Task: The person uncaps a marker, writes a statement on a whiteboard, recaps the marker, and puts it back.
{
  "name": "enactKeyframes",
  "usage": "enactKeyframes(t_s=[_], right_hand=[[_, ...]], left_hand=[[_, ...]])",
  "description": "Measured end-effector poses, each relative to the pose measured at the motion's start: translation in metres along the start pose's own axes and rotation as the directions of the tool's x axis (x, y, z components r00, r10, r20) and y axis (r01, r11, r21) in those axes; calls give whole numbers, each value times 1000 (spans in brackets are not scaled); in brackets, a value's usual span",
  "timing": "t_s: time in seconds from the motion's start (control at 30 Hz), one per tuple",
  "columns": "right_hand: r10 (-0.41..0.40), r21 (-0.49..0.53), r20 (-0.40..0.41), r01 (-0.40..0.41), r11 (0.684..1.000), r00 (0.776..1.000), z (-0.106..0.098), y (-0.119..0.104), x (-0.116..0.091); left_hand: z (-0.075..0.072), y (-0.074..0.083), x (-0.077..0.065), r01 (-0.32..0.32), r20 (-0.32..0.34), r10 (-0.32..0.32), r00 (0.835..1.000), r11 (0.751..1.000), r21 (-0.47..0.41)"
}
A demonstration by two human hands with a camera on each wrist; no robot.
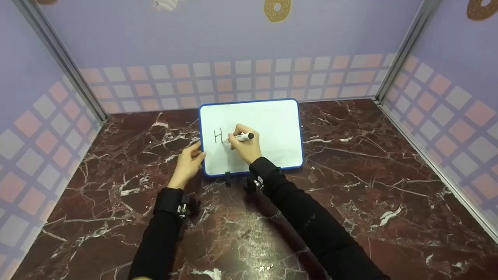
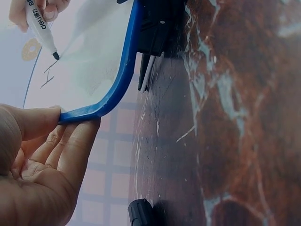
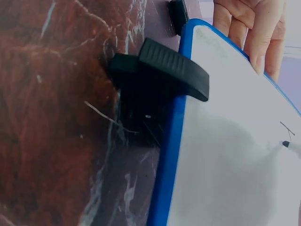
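The right hand [image 1: 248, 148] pinches a slim white plastic marker [image 1: 242, 137], likely light, best held near its tip, at the rectangular blue-framed whiteboard [image 1: 276, 128] on the dark-red marbled counter [image 1: 369, 186]; the left hand [image 1: 188, 161] clasps the board's probably stiff rim.

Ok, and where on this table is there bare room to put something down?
Right: a wide patch of table between the whiteboard, the right sleeve and the right wall. Left: another, between the left hand and left wall. It's crowded at the board's lower edge, with black clips and the right wrist.
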State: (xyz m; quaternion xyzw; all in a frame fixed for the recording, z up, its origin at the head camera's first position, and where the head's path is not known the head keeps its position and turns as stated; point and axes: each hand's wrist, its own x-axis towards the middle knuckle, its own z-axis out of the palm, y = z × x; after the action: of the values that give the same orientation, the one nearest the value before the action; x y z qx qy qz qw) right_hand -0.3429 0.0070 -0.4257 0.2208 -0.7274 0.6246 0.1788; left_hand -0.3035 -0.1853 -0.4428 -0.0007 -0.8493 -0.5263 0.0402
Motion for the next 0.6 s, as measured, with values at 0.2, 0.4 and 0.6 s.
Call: enactKeyframes(t_s=[0.2,0.4,0.6], right_hand=[[-63,3,-86,63,998,994,-2,1,0],[-73,1,-87,73,997,994,-2,5,0],[-72,-39,-134,67,997,988,-3,5,0]], left_hand=[[0,0,1,-3,-4,3,1000,1000,-2],[0,-2,1,1,-8,-1,1000,1000,-12],[0,-3,2,-4,-10,4,1000,1000,-17]])
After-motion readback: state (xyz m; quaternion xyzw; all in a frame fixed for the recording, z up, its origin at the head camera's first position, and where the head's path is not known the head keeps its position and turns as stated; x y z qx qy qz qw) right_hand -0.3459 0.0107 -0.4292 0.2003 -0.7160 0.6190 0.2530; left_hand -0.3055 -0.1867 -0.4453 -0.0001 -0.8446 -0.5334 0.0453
